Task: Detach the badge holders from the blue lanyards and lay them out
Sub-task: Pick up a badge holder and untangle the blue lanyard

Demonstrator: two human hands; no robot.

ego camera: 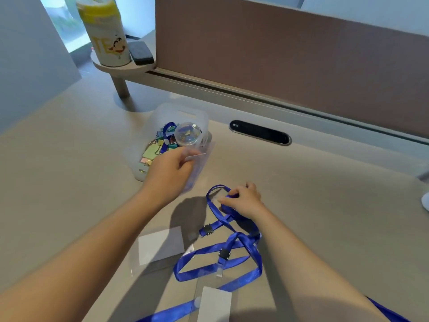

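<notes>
Blue lanyards [222, 254] and two badge holders [160, 247] are spread on the beige table [325, 217]; a lanyard loop is pinched in the right hand [243, 199]. A clear holder [197, 163] is pinched in the left hand [169, 170] beside a clip-filled tub [162, 140]; beyond, a brown partition [290, 66] is seen.

Both forearms bare; no sleeves, rings, watch visible.

motion-blurred badge holder [197, 168], lowest lanyard [169, 311] cut by bottom edge
</notes>
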